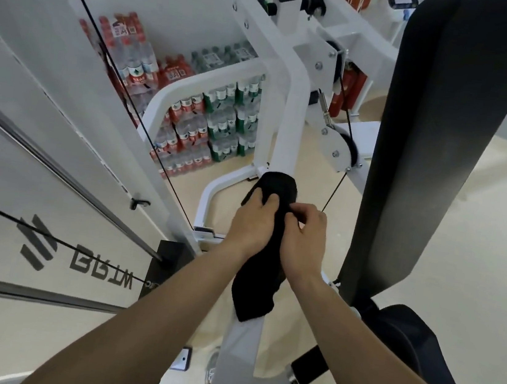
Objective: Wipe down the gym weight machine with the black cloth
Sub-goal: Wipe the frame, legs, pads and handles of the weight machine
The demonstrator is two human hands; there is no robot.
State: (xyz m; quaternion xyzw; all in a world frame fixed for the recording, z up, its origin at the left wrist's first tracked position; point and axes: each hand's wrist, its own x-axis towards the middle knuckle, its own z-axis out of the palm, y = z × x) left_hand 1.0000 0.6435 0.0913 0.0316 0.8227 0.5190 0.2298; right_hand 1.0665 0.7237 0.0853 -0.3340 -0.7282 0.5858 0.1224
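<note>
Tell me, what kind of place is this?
Most likely a gym: there is a white weight machine frame with a cable pulley, a tall black padded backrest, and packs of bottled water stacked by the wall.

The black cloth (264, 257) covers a stretch of the white bar (239, 351), hiding the metal beneath it. The back pad (444, 152) runs off the top edge; both forearms (136, 337) are cut by the bottom edge. Labels on the bottled water packs (222, 123) are too small to read.

Grey logo lettering (101, 270), apparently "BBIM", on white weight-stack cover (24, 161), bottle labels (222, 123) unreadable
</note>
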